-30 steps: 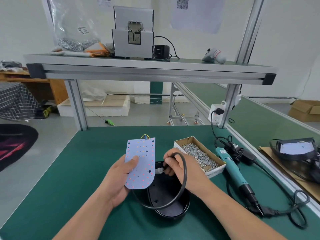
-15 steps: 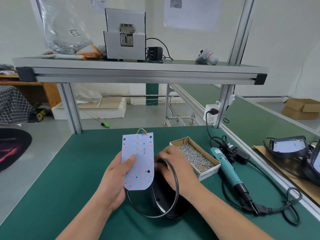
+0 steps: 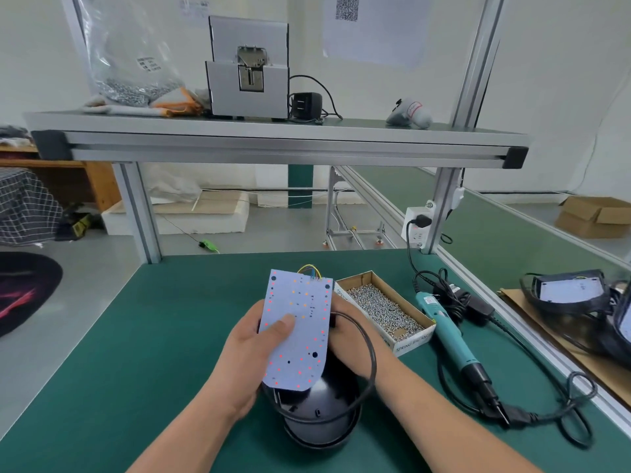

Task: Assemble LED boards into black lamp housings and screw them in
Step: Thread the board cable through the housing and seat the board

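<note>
- Head view: the LED board point(image 3: 297, 329) is held upright and slightly tilted above the black housing point(image 3: 321, 414), which rests on the green table point(image 3: 136, 336).
- The board is gripped by the left hand point(image 3: 249, 356), thumb pressed on its face.
- The right hand point(image 3: 348, 339) is partly hidden behind the board; its grip cannot be told.
- A black cable point(image 3: 370, 353) is looped from that hand around the housing.
- "SPRING" is read on the screw box point(image 3: 382, 308), just beside a teal screwdriver point(image 3: 447, 332).
- A QR sheet point(image 3: 348, 6) is posted on the wall.
</note>
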A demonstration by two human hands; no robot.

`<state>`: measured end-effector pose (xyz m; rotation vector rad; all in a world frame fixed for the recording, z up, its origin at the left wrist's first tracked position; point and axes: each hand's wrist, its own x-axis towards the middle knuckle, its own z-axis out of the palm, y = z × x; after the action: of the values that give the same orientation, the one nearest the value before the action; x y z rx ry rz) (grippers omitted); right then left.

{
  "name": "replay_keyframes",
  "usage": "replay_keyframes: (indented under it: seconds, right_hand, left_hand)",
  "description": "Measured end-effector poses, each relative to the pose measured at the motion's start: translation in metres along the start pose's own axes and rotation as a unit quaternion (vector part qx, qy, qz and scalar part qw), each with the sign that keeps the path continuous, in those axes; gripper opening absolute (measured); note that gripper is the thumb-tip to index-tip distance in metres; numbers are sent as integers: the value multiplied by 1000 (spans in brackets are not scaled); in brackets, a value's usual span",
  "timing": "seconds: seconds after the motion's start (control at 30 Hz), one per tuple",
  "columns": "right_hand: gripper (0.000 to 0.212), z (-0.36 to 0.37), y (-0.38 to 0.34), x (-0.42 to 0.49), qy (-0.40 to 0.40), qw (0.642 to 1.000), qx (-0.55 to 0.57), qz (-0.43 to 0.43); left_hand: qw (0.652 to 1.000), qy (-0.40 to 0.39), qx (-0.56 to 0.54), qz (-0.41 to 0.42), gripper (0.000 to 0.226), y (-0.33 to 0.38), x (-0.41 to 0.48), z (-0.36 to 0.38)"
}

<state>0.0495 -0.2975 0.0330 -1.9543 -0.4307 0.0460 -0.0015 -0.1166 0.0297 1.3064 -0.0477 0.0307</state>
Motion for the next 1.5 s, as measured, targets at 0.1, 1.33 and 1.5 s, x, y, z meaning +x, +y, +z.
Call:
replay_keyframes:
  seconds: [0.1,1.33,1.5]
  right_hand:
    - [34,-15,2,-1,-19,994,84,-70]
    - [34,-26,4,-8,-33,877,474,71]
    - [27,-27,6,-7,21,882,466,67]
  left_hand:
    - [999,30,25,12,27,0,0,-2]
    - [897,-4,442,11,24,0,15,-16]
    - [745,90,661,-5,15,1,19,-29]
